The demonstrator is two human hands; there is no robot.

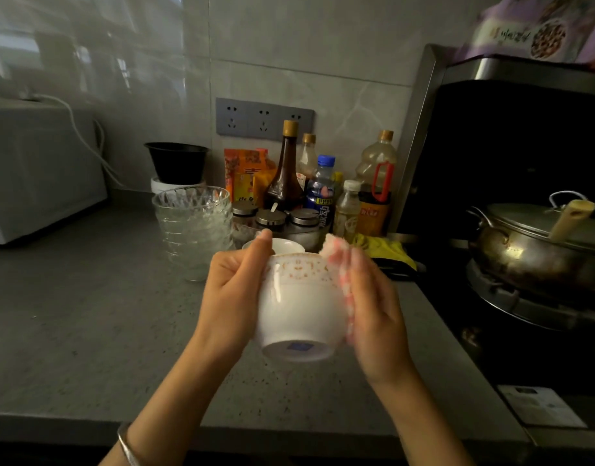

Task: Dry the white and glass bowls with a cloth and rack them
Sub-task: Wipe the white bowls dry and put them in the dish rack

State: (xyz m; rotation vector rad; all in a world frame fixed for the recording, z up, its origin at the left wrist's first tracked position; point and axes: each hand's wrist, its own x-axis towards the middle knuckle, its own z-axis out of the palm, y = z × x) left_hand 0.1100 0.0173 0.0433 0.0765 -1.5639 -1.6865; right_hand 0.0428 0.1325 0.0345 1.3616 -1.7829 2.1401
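Your left hand [234, 297] grips the white bowl [299, 307] tipped above the counter [88, 314], base toward you. Your right hand [378, 314], fingers flat, presses the pink cloth [336, 264] against its side. Glass bowls [195, 227] sit stacked behind, to the left.

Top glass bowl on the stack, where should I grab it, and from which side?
Probably its rim, pinched from above on the left: the top glass bowl sits upright, nested in the stack, leaving only the rim free, and jars crowd its right.
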